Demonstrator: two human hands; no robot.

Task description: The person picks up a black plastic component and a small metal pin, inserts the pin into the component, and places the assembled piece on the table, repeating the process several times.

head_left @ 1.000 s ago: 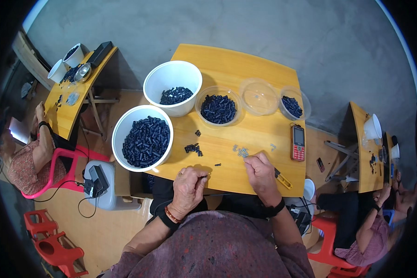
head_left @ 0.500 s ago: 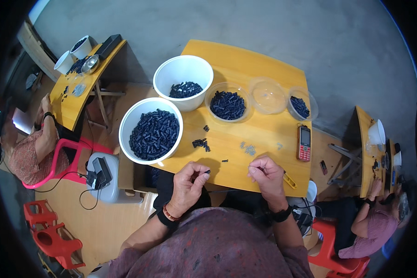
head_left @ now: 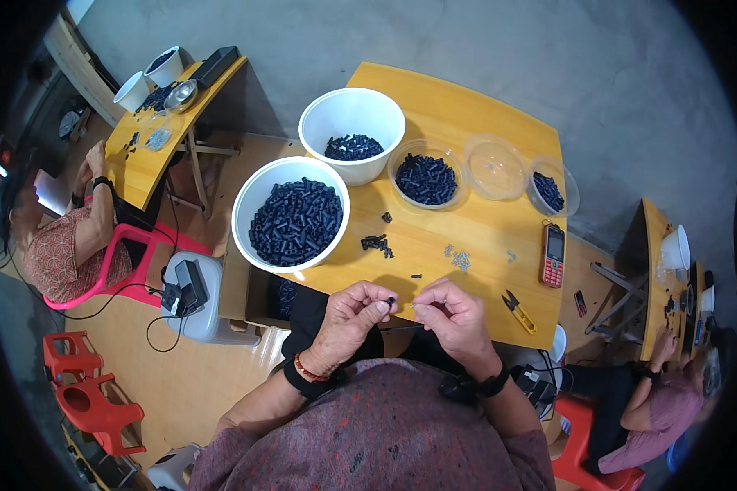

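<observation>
Near the table's front edge, my left hand [head_left: 348,323] pinches a small black plastic piece [head_left: 391,301] between thumb and fingertips. Close to its right, my right hand [head_left: 457,321] is closed in a pinch. Whatever lies between its fingertips is too small to make out. Just beyond my hands one black piece [head_left: 417,276] lies on the yellow table [head_left: 499,233], with a small cluster of black pieces [head_left: 377,244] farther left. A scatter of small greyish bits [head_left: 458,259] sits beyond my right hand.
Two white buckets [head_left: 241,214] of black pieces stand on the left. Clear tubs [head_left: 464,184] holding more, and a clear lid [head_left: 496,168], line the back. A red phone [head_left: 553,262] and yellow thread snips [head_left: 519,314] lie at right. Two people work at side tables.
My right hand has moved left, closer to my left hand, uncovering the snips. My left hand still holds the black piece. The whole view has shifted slightly.
</observation>
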